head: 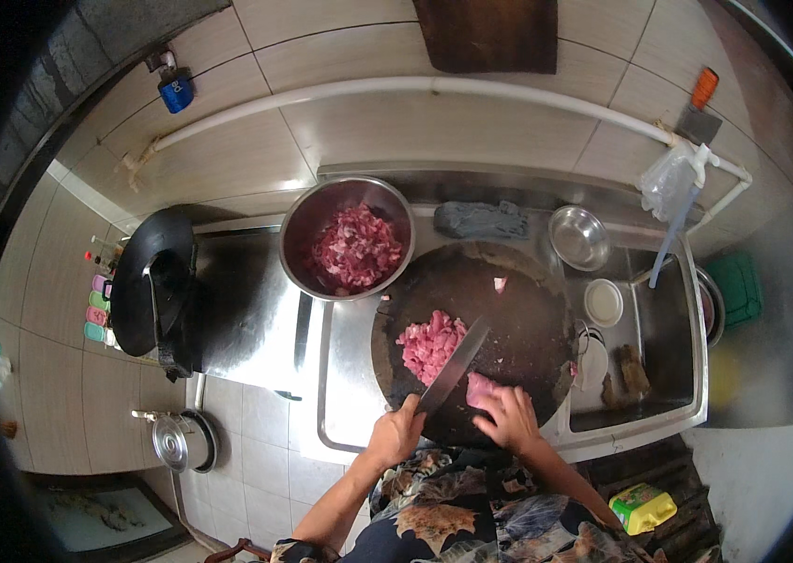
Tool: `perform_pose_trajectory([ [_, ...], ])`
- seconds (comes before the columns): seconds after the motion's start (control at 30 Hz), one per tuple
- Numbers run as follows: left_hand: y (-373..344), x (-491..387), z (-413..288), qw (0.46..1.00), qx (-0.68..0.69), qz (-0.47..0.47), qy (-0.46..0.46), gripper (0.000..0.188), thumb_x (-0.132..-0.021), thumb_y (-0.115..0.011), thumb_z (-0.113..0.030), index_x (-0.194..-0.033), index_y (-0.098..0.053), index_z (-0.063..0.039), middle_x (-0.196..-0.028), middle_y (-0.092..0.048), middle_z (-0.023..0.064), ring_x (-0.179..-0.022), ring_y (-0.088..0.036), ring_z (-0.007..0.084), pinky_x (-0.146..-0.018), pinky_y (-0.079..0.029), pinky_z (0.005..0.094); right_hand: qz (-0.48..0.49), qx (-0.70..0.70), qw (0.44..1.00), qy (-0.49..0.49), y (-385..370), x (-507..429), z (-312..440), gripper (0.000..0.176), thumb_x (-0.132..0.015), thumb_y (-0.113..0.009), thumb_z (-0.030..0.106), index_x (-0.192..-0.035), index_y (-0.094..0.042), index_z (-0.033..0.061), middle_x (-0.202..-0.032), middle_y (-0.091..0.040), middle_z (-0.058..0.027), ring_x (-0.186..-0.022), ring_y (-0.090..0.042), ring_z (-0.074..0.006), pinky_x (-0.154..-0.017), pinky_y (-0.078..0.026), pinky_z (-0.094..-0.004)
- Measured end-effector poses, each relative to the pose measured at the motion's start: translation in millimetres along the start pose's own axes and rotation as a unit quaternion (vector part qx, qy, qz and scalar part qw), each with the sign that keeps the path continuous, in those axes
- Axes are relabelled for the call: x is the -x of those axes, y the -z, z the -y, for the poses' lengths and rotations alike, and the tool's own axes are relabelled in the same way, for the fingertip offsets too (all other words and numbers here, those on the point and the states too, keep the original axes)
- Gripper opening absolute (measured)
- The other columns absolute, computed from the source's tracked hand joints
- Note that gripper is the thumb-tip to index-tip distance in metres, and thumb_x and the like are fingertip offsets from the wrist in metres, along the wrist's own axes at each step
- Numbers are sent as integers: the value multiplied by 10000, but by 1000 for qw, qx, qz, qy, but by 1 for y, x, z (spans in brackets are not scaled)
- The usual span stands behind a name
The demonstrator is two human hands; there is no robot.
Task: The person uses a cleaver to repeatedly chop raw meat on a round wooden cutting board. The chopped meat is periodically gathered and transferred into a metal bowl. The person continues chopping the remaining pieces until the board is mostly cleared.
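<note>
My left hand [394,434] grips the handle of a kitchen knife [454,366], whose broad blade slants up to the right over a round, dark chopping board [523,302]. Just left of the blade lies a heap of diced pink raw meat [430,345]. On the other side, my right hand [511,419] has its fingertips on an uncut piece of raw meat [481,388], holding it against the board. A small scrap of meat [500,284] lies apart, higher on the board. Behind the board's left edge stands a steel bowl [288,243] with cut meat [356,246] inside.
To the right is a steel sink [671,310] holding a white dish [603,302]; a small metal bowl [579,238] sits at its back corner. A grey cloth [481,219] lies behind the board. At left, a black wok [150,281] stands by the steel counter [249,310].
</note>
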State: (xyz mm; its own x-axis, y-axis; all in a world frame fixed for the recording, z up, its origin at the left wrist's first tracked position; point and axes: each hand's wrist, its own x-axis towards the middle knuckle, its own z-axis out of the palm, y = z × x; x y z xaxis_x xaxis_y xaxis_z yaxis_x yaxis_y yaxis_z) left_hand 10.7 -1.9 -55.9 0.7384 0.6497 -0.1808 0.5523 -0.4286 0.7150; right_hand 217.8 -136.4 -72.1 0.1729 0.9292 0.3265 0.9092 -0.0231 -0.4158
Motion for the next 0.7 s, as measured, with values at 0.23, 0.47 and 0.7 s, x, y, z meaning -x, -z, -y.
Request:
perform_pose_trajectory([
  [0.23,10,-10,20,997,64,13,44,229,-882,-589,-115,-1051,-487,1,-707,-580,248,-689,-604,433,-580,-459,437,-93,-62,993,-45,14,-11,-12,235,-733,-730,102,-957,-659,93,-942,-584,-78,-874,-594,-272,-769,-503,-389],
  [0.47,17,-5,-30,996,-80,-6,-32,140,-903,-517,-122,-998,-443,-50,-652,-612,213,-633,-625,416,-514,-487,502,-84,-141,979,-124,-36,1,-23,277,-653,-757,76,-900,-632,75,-923,-612,-80,-850,-584,-313,-756,-493,-401],
  [0.7,19,55,-36,962,-229,150,3,260,-928,-490,-218,-1157,-457,-100,-934,-625,173,-708,-671,357,-542,-540,447,-66,-127,988,-62,-29,9,-22,194,-698,-697,86,-865,-605,53,-891,-611,-106,-848,-577,-326,-728,-483,-421],
])
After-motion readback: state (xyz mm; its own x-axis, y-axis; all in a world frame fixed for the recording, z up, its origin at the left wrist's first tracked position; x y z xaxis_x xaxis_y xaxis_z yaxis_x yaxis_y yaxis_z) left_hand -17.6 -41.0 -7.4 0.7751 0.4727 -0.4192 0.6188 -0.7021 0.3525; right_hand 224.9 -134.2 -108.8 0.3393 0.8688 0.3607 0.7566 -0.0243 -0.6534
